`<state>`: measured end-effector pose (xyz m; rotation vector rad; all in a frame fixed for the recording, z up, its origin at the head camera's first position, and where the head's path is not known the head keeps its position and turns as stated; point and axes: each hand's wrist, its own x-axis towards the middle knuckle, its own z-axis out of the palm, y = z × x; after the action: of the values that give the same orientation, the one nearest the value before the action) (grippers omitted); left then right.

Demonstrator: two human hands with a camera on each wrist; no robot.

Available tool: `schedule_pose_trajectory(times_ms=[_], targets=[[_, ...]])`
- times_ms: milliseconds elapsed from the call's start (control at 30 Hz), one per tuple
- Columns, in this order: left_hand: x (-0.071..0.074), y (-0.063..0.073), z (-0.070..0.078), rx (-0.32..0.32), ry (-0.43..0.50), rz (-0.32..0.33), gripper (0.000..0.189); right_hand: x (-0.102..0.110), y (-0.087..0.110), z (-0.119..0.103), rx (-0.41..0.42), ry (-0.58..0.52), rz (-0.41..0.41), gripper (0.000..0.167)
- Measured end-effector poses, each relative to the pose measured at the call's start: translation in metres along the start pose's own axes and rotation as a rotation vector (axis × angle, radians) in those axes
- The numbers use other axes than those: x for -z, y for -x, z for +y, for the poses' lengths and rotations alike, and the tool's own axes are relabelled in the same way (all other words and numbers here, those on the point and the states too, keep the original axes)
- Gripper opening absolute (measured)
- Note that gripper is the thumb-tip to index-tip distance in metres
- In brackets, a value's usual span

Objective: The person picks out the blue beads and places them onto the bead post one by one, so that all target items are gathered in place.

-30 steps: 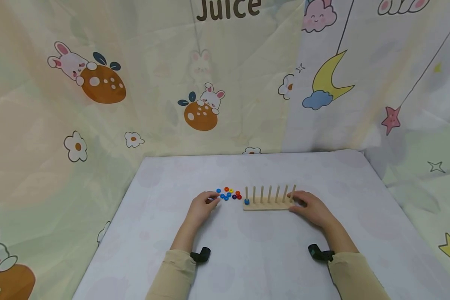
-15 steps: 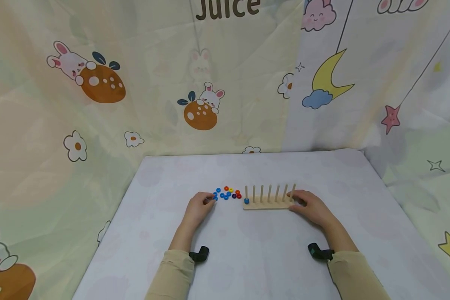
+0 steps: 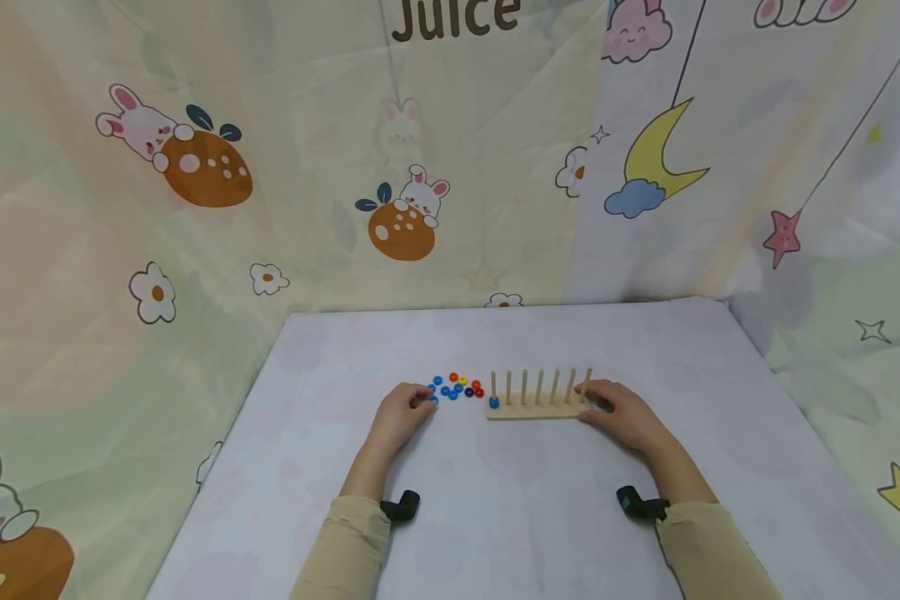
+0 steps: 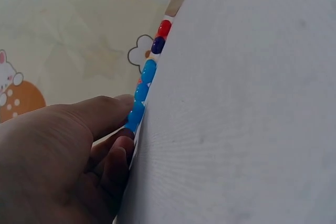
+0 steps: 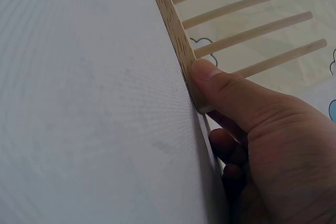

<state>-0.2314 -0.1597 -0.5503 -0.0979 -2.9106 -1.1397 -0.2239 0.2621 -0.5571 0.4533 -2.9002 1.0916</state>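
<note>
My left hand (image 3: 400, 415) pinches a blue bead (image 3: 434, 400) between thumb and fingertips at the left edge of a small bead cluster. In the left wrist view the thumb and bent fingers (image 4: 121, 150) come together at the end of a row of blue beads (image 4: 140, 92). The right hand (image 3: 624, 417) grips the right end of a wooden peg rack (image 3: 536, 412), thumb on the front edge of its base (image 5: 178, 35). Several upright pegs stand in a row on the rack. Blue beads (image 3: 493, 402) sit low on the leftmost peg.
Between the left hand and the rack lie several loose beads: blue beads (image 3: 445, 391), red beads (image 3: 479, 392), a yellow bead (image 3: 462, 381) and a dark purple bead (image 3: 469, 392). A white cloth (image 3: 510, 500) covers the table, with a printed curtain (image 3: 307, 208) behind.
The left hand drew back slightly left, uncovering blue beads at its fingertips, then shifted a little right with one bead. The right hand and the rack stay in place.
</note>
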Motion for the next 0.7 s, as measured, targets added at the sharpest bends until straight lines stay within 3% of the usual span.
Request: schedule_pose_trajectory(times_ms=[700], targets=[[-0.0040, -0.0040, 0.0037, -0.026, -0.082, -0.012, 0.021, 0.0006, -0.0007, -0.0013, -0.024, -0.016, -0.011, 0.043]])
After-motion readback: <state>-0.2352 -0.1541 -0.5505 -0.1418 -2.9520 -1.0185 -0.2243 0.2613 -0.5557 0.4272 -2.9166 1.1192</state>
